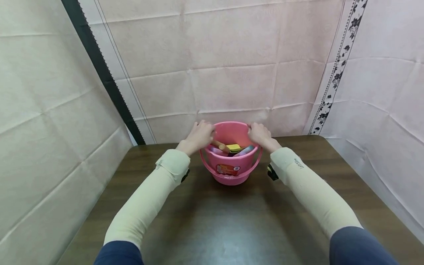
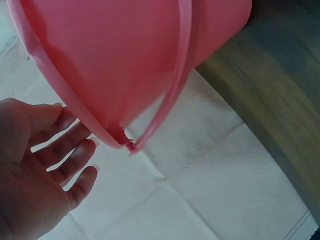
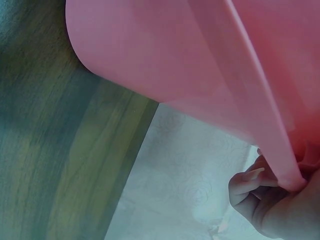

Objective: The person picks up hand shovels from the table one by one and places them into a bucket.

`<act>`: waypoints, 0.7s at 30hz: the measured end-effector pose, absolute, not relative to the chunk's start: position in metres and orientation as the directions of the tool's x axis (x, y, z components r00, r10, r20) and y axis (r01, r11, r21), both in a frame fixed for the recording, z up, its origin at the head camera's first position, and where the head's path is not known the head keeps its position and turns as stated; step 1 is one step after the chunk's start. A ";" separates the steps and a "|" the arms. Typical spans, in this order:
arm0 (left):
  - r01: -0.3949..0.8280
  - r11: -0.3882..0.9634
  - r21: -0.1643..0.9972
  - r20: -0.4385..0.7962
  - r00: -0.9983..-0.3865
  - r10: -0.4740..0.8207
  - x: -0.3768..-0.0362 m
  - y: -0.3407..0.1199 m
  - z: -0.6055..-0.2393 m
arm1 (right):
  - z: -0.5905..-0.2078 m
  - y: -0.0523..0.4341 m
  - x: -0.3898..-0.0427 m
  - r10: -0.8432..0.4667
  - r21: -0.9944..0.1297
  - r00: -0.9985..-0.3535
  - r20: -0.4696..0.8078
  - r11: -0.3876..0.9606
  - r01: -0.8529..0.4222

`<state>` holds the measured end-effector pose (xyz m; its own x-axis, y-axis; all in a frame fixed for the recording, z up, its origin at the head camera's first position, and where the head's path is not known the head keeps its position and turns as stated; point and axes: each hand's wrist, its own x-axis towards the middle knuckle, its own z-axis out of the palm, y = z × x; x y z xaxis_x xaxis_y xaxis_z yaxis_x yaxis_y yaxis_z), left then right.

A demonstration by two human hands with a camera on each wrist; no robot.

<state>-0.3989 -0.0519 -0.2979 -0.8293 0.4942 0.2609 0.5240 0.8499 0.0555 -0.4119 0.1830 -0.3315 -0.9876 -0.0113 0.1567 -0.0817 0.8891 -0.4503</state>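
Note:
A pink bucket (image 1: 228, 162) stands upright on the table, with a label on its front. Its pink handle (image 1: 246, 174) hangs down across the front. Inside lie a brown wooden-looking rod (image 1: 221, 146), a yellow piece (image 1: 235, 148) and pale purple and bluish pieces. My left hand (image 1: 200, 133) pinches the left rim between thumb and index finger; in the left wrist view its other fingers (image 2: 82, 177) are loosely bent below the rim. On the right rim, my right hand (image 1: 261, 135) grips beside the handle joint, fingers (image 3: 245, 185) curled; the handle partly hides them in the right wrist view.
The brown wooden table (image 1: 228, 224) has its back edge just behind the bucket. Pale cloth (image 1: 232, 73) hangs behind and on both sides, with a dark strip (image 1: 106, 73) at left and a floral band (image 1: 338, 70) at right.

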 end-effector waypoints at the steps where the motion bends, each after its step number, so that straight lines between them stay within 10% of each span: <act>1: 0.520 0.852 0.065 0.277 -0.829 0.485 -0.399 -0.054 -0.298 | -0.331 0.183 -0.412 -0.012 -0.452 -0.988 0.155 0.888 -0.082; 21: 0.464 0.872 0.156 0.428 -0.827 0.364 -0.391 -0.069 -0.302 | -0.327 0.200 -0.405 -0.009 -0.331 -0.958 0.285 0.937 -0.107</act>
